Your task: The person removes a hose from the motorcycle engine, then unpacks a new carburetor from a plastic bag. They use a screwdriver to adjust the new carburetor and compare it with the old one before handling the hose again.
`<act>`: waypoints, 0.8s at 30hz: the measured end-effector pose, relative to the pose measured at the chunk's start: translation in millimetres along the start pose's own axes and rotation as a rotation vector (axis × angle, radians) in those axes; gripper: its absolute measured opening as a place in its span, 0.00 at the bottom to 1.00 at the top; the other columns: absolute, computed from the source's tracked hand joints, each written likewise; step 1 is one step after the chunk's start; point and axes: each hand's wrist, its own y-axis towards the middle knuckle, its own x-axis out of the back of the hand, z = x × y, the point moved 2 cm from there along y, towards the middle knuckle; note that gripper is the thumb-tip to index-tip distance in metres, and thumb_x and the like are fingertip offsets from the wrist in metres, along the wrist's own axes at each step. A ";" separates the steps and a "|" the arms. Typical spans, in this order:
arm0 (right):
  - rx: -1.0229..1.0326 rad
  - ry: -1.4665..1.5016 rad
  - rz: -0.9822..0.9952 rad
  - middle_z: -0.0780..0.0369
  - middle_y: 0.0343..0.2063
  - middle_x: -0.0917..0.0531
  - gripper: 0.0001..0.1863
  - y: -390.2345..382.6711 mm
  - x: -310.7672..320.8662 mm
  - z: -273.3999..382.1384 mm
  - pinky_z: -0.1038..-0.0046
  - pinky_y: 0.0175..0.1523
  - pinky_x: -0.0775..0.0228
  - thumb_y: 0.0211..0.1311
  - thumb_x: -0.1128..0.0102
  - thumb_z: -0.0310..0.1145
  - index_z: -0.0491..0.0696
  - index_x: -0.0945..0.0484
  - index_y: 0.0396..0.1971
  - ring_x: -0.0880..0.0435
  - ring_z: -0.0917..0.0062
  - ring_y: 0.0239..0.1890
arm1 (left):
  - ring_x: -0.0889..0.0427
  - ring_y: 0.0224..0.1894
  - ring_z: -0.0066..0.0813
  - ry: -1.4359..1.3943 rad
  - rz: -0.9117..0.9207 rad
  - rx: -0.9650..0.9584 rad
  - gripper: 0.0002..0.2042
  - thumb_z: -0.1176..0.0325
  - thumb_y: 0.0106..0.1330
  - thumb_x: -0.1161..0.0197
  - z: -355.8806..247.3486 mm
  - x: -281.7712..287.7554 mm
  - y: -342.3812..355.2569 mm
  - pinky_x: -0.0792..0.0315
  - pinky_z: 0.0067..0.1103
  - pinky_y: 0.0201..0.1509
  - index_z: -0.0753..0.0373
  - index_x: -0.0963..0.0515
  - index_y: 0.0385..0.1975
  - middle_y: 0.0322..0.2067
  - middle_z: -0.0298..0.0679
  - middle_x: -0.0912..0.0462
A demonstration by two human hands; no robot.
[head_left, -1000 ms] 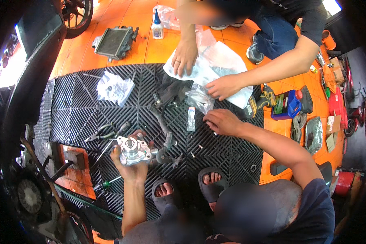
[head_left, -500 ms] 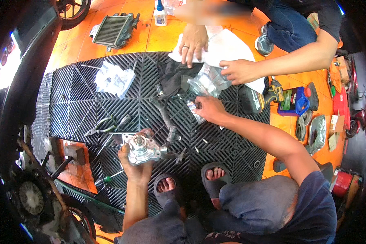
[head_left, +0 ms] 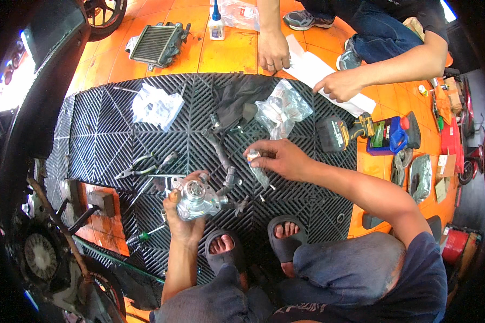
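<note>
A: Left hand [head_left: 184,218]?

B: Fingers closed round a metal pump housing [head_left: 198,198], cupped from below, held just above the near edge of the black grid mat [head_left: 91,134]. Looks like cast metal, so I'd judge it heavy, stiff and maybe oily. Best held by the body, not by the thin lugs.

A: Right hand [head_left: 284,159]?

B: Fingers pinching a small clear plastic bag [head_left: 258,171] at its top, and it hangs over the middle of the mat. Light, limp, slippery film. Whatever is inside is too small to tell. A grip on the top edge works, but the bag would swing.

A: Counts?

B: One pump housing and one small bag in the hands. Two crumpled clear bags lie on the mat, one [head_left: 157,105] toward the far left and one [head_left: 282,109] near the far edge, middle. One pair of pliers [head_left: 136,168] lies left of the housing. One green-handled screwdriver [head_left: 145,234] is at the near left edge. One bent black hose [head_left: 221,156] lies between the two hands.

A: Off the mat?

B: On the orange floor [head_left: 226,51] there's one small radiator [head_left: 156,43], one glue bottle [head_left: 216,24], one cordless drill [head_left: 342,132] and one blue jug [head_left: 393,134]. Another person's two hands [head_left: 274,51] [head_left: 339,85] are at the far edge, one flat on the floor, the other on white paper [head_left: 318,72].
</note>
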 end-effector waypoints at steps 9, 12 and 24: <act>0.415 -0.201 -0.106 0.57 0.32 0.13 0.15 -29.5 -2.4 70.1 0.69 0.35 0.23 0.60 0.32 0.32 0.45 0.19 0.46 0.12 0.67 0.30 | 0.20 0.44 0.37 -0.141 0.010 -0.056 0.33 0.35 0.66 0.49 -10.3 -34.2 -14.1 0.21 0.35 0.42 0.65 0.20 0.44 0.49 0.47 0.22; 0.518 -0.229 -0.135 0.57 0.33 0.13 0.14 -36.2 -3.5 79.7 0.67 0.36 0.23 0.59 0.32 0.31 0.45 0.19 0.45 0.13 0.64 0.31 | 0.19 0.44 0.39 -0.198 -0.015 -0.062 0.34 0.34 0.69 0.54 -14.6 -40.8 -18.7 0.19 0.37 0.40 0.65 0.19 0.41 0.47 0.48 0.21; 0.704 -0.308 -0.182 0.59 0.28 0.14 0.13 -49.3 -3.9 100.7 0.66 0.32 0.25 0.56 0.31 0.29 0.48 0.19 0.43 0.16 0.66 0.27 | 0.20 0.44 0.40 -0.173 -0.052 -0.101 0.35 0.34 0.69 0.56 -21.3 -57.1 -30.9 0.18 0.36 0.38 0.68 0.21 0.37 0.48 0.50 0.22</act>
